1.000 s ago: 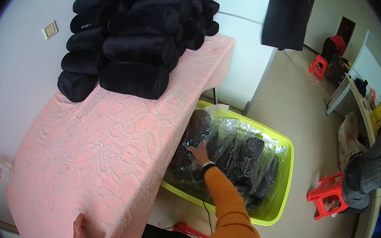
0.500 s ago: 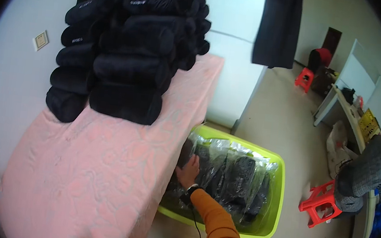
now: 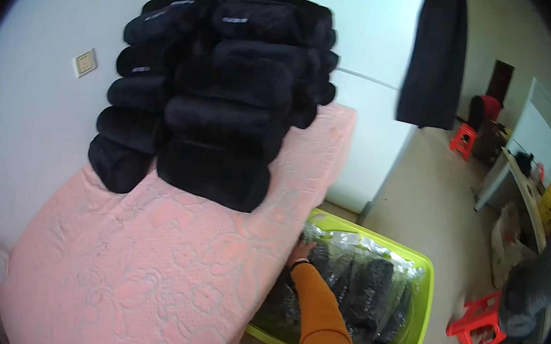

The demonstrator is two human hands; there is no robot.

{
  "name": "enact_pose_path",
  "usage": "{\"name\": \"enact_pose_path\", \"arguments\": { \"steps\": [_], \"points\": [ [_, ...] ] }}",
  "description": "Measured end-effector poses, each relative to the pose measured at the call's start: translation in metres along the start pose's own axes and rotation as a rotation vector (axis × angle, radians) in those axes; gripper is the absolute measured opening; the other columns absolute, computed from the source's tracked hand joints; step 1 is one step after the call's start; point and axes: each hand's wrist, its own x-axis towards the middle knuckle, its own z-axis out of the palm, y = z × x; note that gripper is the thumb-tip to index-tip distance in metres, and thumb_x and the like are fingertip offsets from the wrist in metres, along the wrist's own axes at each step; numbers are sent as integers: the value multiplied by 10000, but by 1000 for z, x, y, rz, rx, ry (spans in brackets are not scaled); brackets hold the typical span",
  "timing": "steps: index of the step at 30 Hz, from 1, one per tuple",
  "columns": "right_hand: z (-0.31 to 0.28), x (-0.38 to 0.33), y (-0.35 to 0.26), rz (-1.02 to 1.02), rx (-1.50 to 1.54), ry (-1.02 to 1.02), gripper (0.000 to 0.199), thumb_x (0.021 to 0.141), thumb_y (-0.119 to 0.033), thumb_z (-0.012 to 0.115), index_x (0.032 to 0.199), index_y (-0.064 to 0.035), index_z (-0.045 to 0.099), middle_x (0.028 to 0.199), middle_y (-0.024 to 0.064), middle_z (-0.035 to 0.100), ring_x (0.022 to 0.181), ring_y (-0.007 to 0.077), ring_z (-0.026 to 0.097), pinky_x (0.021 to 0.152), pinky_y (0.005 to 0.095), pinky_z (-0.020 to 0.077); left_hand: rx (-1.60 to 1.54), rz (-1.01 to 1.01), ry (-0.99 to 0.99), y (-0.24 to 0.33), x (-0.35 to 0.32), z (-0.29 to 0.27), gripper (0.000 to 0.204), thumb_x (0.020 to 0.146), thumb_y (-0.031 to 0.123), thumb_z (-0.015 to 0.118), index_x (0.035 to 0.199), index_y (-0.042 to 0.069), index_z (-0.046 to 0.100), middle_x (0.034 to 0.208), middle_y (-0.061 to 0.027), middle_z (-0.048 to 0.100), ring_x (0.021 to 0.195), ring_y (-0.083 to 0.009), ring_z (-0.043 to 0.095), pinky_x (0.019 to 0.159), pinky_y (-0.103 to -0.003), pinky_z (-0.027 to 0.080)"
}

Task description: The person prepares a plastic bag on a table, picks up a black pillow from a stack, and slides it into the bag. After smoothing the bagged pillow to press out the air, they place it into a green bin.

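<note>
My right hand (image 3: pixel 301 251), at the end of an orange sleeve with a dark band at the wrist, reaches into a yellow-green plastic tub (image 3: pixel 423 315). Its visible fingers are stretched out against the clear-wrapped packages at the tub's left end, by the bed edge; part of the hand is hidden. Several black rolled items in clear plastic bags (image 3: pixel 371 284) lie side by side in the tub. My left hand is out of view.
Left of the tub stands a bed or table with a pink patterned cover (image 3: pixel 164 268). A tall stack of black plush rolls (image 3: pixel 227 123) fills its far end. Dark cloth (image 3: pixel 435 61) hangs beside a white cabinet (image 3: pixel 363 141). A red stool (image 3: pixel 477 327) stands at right.
The view has shifted, so the bed, stack and tub sit lower and further right. My right hand has moved further along the tub's left side, and less of it shows.
</note>
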Motion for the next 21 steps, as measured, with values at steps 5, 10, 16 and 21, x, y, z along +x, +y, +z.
{"name": "enact_pose_path", "arguments": {
  "steps": [5, 10, 16, 21],
  "points": [
    [215, 173, 85, 377, -1224, 920, 795, 874, -568, 478, 1523, -203, 197, 1592, 80, 120, 1443, 397, 105, 962, 813, 95, -143, 62, -65, -47, 5, -20, 643, 941, 425, 513, 1440, 55, 346, 1501, -286, 215, 1349, -495, 253, 1036, -625, 274],
    [255, 163, 55, 317, -1121, 916, 865, 845, -605, 508, 1529, -201, 165, 1598, 83, 76, 1442, 423, 49, 954, 819, 95, -65, 57, -119, -13, 16, -21, 671, 923, 424, 540, 1441, 48, 338, 1496, -295, 206, 1351, -506, 232, 1021, -638, 274],
    [57, 1, -2, -113, 93, 74, 872, 857, -581, 506, 1530, -156, 151, 1582, 165, 90, 1435, 450, -6, 959, 809, 98, -53, -13, -114, 5, 14, -16, 678, 913, 415, 555, 1441, 48, 340, 1485, -300, 225, 1344, -511, 241, 1014, -644, 275],
    [-11, -113, 32, -21, 376, 445, 511, 832, -266, 579, 1277, -28, 493, 1433, 255, 339, 1362, 474, 238, 1003, 718, 218, -66, 170, 15, -9, 14, -12, 621, 928, 377, 543, 1425, 46, 369, 1473, -292, 267, 1329, -499, 285, 1020, -640, 287]
  ]
}}
